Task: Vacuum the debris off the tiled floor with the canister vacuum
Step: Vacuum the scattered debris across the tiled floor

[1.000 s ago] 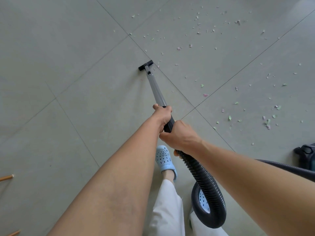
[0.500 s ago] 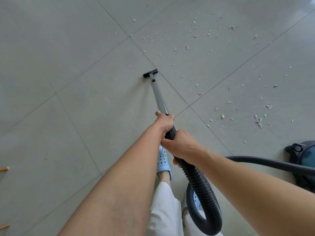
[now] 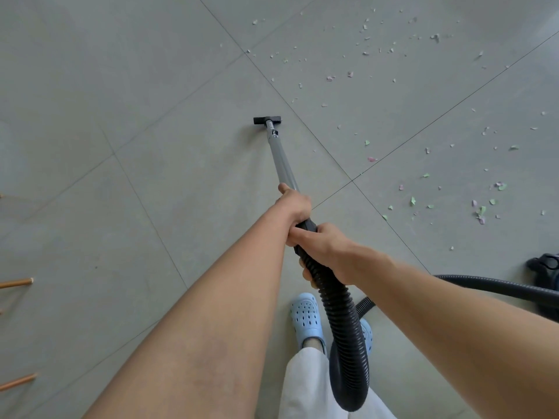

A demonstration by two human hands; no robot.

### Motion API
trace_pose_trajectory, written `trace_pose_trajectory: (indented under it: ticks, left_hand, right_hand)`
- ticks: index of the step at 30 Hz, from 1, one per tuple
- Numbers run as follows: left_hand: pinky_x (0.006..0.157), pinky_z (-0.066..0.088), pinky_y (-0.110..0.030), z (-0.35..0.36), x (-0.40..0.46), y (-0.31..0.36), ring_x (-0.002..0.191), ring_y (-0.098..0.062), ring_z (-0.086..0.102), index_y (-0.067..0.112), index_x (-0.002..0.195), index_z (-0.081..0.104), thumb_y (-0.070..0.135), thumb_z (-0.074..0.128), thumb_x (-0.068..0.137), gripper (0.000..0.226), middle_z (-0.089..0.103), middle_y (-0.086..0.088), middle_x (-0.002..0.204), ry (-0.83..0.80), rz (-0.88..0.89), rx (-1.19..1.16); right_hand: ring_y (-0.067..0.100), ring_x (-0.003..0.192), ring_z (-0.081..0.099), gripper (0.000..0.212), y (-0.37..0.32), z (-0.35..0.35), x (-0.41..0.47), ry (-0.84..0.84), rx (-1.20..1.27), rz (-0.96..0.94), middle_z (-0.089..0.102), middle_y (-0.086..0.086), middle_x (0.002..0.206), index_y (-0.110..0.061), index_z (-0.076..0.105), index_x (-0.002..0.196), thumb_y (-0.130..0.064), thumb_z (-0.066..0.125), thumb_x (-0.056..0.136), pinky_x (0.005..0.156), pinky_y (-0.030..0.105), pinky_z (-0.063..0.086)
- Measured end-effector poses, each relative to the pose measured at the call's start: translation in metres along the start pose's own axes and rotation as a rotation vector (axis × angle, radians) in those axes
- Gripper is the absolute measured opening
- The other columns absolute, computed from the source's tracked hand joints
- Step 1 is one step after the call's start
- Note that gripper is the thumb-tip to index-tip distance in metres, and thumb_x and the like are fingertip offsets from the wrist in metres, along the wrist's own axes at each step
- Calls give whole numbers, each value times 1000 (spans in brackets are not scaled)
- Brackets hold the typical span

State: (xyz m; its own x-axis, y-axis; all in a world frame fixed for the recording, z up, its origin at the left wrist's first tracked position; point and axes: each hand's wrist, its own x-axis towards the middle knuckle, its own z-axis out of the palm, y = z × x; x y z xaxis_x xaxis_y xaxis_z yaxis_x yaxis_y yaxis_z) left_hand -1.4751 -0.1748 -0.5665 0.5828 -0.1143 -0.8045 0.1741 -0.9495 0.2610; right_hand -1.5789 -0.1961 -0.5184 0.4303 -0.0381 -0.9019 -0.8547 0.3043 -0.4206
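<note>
1. Nearest you, your blue clogs (image 3: 307, 320) stood together under the looping black hose (image 3: 341, 322).
2. Your right hand (image 3: 328, 252) was wrapped tight round the hose cuff, and your left hand (image 3: 295, 205) was closed round the grey wand (image 3: 281, 158) just above it.
3. Over the last second you had drawn the floor head (image 3: 267, 119) back toward you and squared it, on a bare tile.
4. That pass looked finished; the paper debris (image 3: 413, 201) lay well apart to the right and beyond, with the canister (image 3: 546, 269) at the right edge.
</note>
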Motion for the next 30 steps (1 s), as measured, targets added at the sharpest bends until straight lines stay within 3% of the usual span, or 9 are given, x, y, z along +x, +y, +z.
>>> trace_pose_trajectory:
  ticks: [1,4,7,12,16,20,23,26,30]
  left_hand:
    - [97,41,-41,-3,-1,-2,123,-37,49,8,150,10,20,39,100,59,43,-22,142,-4,9,-18]
    - [84,44,-39,-9,-5,-7,96,-34,51,9,134,19,17,36,99,40,50,-25,130,-43,-23,-77]
    - [77,42,-36,-8,-9,-14,89,-31,48,10,117,19,17,35,98,25,52,-25,125,-54,-36,-110]
    - [81,46,-39,-1,-14,-19,88,-31,50,9,125,21,18,36,98,33,53,-24,124,-65,-32,-144]
    - [75,44,-37,1,-7,-13,83,-29,50,9,131,20,19,37,97,39,49,-17,100,-60,-38,-198]
    - [73,42,-34,-3,7,-4,79,-27,49,9,138,15,18,38,97,47,49,-17,101,-65,-35,-282]
    - [69,41,-33,-8,20,3,70,-24,47,8,136,15,17,39,96,47,45,-11,85,-71,-42,-363]
    - [63,42,-31,-18,32,14,72,-24,48,12,126,20,17,40,96,36,45,-13,90,-62,-39,-386]
    - [69,44,-33,-39,61,35,83,-28,50,7,135,19,17,43,95,47,46,-15,98,-50,-35,-450]
  right_hand:
    - [17,32,50,17,-1,3,0,2,-8,3,49,10,70,-8,52,86,-21,63,87,39,23,45]
    - [16,28,49,17,-3,11,-1,16,-39,0,49,10,70,-8,52,83,-20,63,87,37,22,45]
    - [16,27,49,16,0,13,-5,25,-64,1,48,10,70,-7,52,81,-19,62,87,37,22,45]
    - [15,26,48,16,7,11,-13,33,-94,14,47,10,70,-6,51,82,-17,62,86,37,23,45]
    - [15,26,48,15,1,4,-7,40,-140,-7,47,9,69,-8,50,79,-17,61,85,36,23,46]
    - [16,27,50,16,-11,-3,7,62,-211,-29,49,8,65,-8,50,81,-19,61,85,37,25,47]
    - [16,28,51,16,-23,-6,19,92,-289,-68,50,7,62,-8,51,82,-21,61,84,36,25,47]
    - [17,36,56,18,-41,-9,28,122,-361,-90,52,5,61,-9,51,80,-24,60,84,39,25,48]
    - [21,49,58,21,-80,-16,47,171,-474,-113,54,4,63,-10,50,77,-27,59,85,43,26,48]
